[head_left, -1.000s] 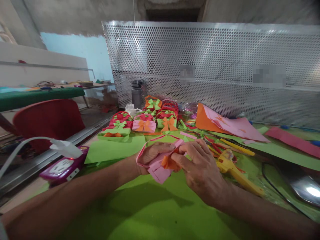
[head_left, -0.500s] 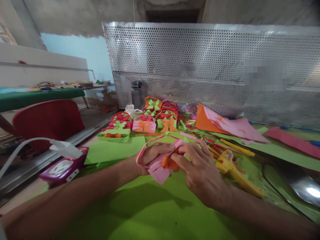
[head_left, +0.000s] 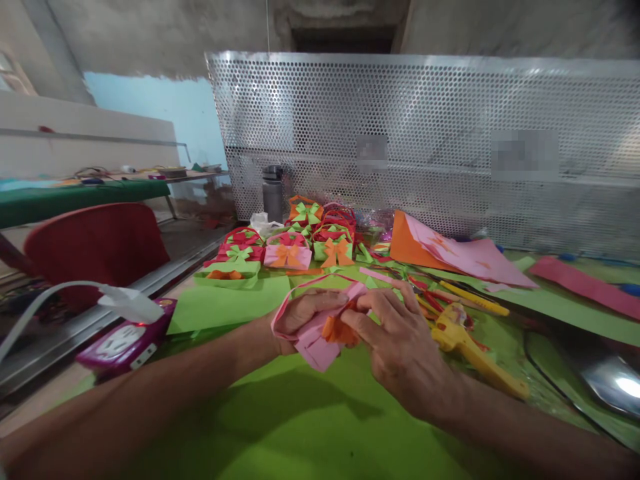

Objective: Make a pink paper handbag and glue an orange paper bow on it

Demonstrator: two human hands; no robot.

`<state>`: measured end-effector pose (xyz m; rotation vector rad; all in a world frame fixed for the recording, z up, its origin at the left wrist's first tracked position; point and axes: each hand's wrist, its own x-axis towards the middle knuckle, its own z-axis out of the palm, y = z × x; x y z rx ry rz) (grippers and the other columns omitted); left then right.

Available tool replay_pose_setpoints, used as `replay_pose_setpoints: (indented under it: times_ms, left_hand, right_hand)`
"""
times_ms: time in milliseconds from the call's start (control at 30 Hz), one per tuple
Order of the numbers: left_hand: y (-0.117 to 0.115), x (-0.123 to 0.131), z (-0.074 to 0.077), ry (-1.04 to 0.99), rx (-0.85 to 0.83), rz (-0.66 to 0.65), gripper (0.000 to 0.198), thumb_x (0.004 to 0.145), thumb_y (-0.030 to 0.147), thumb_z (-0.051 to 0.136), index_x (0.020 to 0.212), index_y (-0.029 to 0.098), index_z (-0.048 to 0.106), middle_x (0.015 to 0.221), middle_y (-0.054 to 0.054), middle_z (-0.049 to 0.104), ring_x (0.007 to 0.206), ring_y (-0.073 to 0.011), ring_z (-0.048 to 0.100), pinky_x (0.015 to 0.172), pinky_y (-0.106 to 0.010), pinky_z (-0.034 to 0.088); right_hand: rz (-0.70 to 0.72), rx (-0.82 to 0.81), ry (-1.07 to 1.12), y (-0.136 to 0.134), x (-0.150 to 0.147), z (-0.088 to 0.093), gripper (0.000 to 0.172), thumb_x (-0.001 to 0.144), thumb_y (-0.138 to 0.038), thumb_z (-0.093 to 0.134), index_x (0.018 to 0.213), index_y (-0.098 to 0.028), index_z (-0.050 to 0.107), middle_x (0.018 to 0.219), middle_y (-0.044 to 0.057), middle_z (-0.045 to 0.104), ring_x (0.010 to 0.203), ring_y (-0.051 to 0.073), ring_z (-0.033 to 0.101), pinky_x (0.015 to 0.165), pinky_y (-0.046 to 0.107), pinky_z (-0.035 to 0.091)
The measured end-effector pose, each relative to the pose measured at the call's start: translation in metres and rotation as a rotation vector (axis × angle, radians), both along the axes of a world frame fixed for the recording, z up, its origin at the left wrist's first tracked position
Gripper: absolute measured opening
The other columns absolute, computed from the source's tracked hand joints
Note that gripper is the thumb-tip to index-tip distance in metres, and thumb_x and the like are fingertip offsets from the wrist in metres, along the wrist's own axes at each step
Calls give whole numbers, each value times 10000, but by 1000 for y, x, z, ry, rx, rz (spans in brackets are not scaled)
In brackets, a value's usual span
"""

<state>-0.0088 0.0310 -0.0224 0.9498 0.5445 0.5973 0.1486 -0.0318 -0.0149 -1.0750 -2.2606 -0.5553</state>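
Note:
A small pink paper handbag (head_left: 320, 347) with a thin pink strap handle is held up over the green table. My left hand (head_left: 305, 312) is closed around the bag, with the strap looping over its back. On the bag's front sits an orange paper bow (head_left: 340, 330). My right hand (head_left: 395, 333) pinches the bow against the bag; its fingertips are partly hidden behind the bow. Finished-looking little bags with bows, such as a pink one (head_left: 288, 257) and a green one (head_left: 334, 251), stand behind my hands.
To the right lies a yellow glue gun (head_left: 477, 360), close to my right forearm. Beyond it are pink sheets (head_left: 465, 250) and an orange sheet (head_left: 410, 243). A purple power strip (head_left: 125, 343) sits at left, near a red chair (head_left: 95, 250). A grey bottle (head_left: 273, 193) stands behind.
Both hands stay almost in place on the pink handbag and bow. The camera view has tilted slightly, so the background sits a little lower.

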Motion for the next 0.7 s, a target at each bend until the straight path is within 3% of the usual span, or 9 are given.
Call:
replay_pose_setpoints:
  times_ms: [700]
  left_hand:
    - [0,1,1,-63,-35,-37,220,803,208,450,722,157,648,572,-33,629,466,-128,574,456,-218,468]
  right_hand:
    - [66,3,64,1,0,-3,348,795,-20,352,878,-229,617,856,55,557,813,214,514,883,516,287]
